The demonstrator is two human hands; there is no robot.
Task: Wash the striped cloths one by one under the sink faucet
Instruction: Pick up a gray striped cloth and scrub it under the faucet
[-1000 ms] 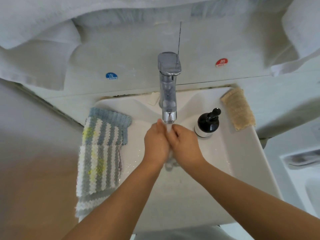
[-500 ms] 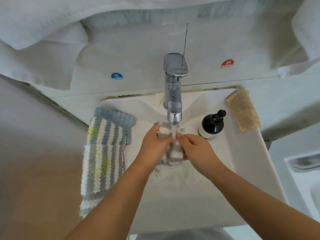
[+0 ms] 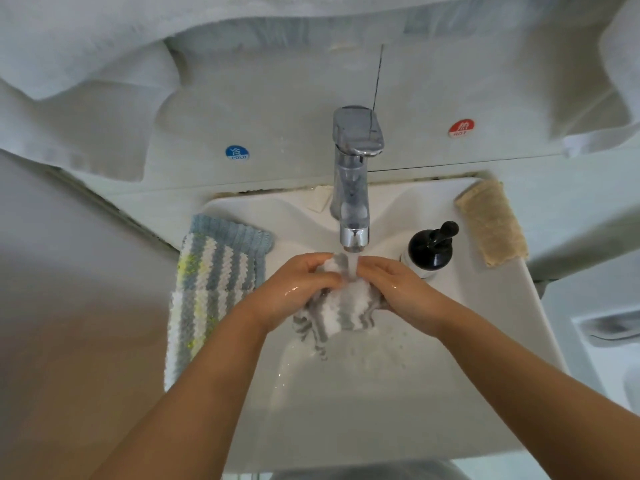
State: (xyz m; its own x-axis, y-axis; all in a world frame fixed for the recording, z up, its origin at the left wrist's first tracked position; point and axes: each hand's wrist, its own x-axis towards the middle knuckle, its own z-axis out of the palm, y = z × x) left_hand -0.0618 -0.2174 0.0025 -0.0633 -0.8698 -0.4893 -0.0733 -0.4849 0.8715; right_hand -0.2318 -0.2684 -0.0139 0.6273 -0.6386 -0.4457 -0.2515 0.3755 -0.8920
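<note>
**One cloth under the tap, the rest waiting**

Head view: both hands sit mid-frame, the left hand (image 3: 298, 289) and right hand (image 3: 398, 289) each clutching the grey striped cloth (image 3: 343, 310) right under the faucet (image 3: 353, 202) so water soaks it. The spare striped cloths (image 3: 207, 289) are draped over the sink (image 3: 519, 323) rim at left, probably queued up

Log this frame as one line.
step: rinsing | held: grey-striped cloth | by: left hand, right hand | faucet: running | waiting: striped cloths on sink rim
</note>
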